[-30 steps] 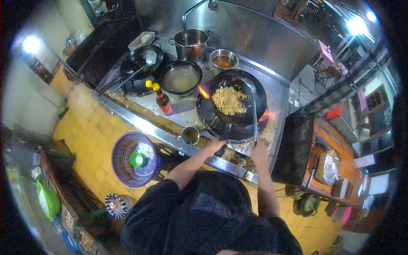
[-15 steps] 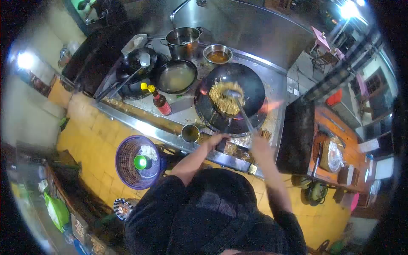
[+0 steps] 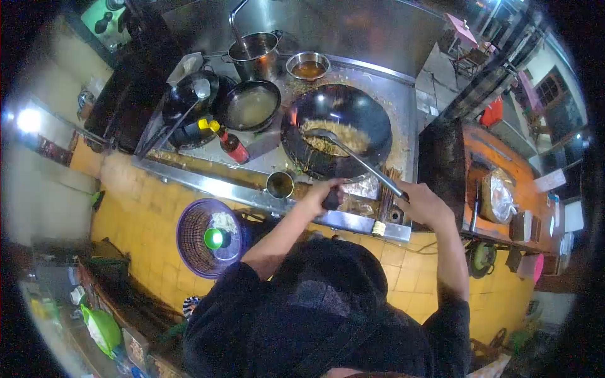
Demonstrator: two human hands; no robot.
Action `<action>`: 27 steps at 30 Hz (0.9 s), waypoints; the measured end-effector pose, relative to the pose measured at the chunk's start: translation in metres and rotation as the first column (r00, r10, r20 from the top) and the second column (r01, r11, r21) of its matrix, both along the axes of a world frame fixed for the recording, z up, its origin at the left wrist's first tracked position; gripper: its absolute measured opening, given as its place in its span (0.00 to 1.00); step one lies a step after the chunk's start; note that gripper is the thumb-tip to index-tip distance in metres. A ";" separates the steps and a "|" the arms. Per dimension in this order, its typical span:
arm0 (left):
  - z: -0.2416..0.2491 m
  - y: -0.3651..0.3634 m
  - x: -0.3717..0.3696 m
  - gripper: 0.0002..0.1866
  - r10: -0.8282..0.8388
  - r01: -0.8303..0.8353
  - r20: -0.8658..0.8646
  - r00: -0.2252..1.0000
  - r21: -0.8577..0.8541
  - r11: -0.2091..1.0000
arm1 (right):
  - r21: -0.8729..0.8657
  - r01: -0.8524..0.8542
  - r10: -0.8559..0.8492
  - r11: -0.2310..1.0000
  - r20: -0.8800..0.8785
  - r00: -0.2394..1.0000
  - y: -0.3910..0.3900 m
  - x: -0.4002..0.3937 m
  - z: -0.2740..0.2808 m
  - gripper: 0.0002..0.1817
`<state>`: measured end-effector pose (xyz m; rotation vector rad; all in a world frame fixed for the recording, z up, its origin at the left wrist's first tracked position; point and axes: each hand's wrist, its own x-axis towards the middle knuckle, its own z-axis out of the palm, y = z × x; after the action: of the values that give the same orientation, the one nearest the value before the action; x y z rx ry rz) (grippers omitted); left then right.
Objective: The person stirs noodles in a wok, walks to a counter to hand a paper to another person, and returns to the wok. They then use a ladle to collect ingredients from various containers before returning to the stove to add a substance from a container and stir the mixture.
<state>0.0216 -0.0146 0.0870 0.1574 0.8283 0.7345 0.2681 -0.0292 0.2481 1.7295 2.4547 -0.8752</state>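
Observation:
My left hand (image 3: 322, 196) is wrapped round the dark handle of a large black wok (image 3: 368, 120) on the stove. My right hand (image 3: 421, 203) grips the handle end of a long metal ladle (image 3: 365, 162). The ladle's bowl rests in the brownish food (image 3: 343, 140), which lies in the lower part of the wok and looks blurred at its right. A small metal pot (image 3: 280, 184) sits at the counter's front, left of my left hand.
Left of the wok stand a shallow pan (image 3: 251, 107), a red-labelled bottle (image 3: 234, 150) and a tall pot (image 3: 257, 60). A metal bowl (image 3: 308, 66) is behind. A purple basket (image 3: 189, 242) is below, and a wooden table (image 3: 479, 148) is at right.
My right hand has moved right and toward me, drawing the ladle lower. The wok is tilted differently, and the food has spread rightward. The whole view has shifted slightly.

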 end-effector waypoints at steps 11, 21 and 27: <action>0.023 -0.009 0.002 0.13 -0.116 0.131 -0.384 0.916 0.014 0.991 | 0.040 0.071 -0.078 0.997 0.186 0.980 -0.041 -0.008 -0.031 0.27; 0.042 -0.013 -0.011 0.14 -0.195 0.225 -0.369 0.909 0.040 0.974 | 0.071 0.044 -0.061 0.996 0.259 0.964 -0.051 -0.018 -0.016 0.19; 0.070 -0.101 0.031 0.11 -0.227 0.233 -0.272 0.935 -0.007 0.972 | 0.228 0.097 -0.147 0.969 0.213 0.966 -0.052 -0.018 -0.042 0.21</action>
<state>0.0523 -0.1160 0.1567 0.3785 1.0423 0.5074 0.2501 -0.0809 0.2066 1.9436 2.3854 -0.3957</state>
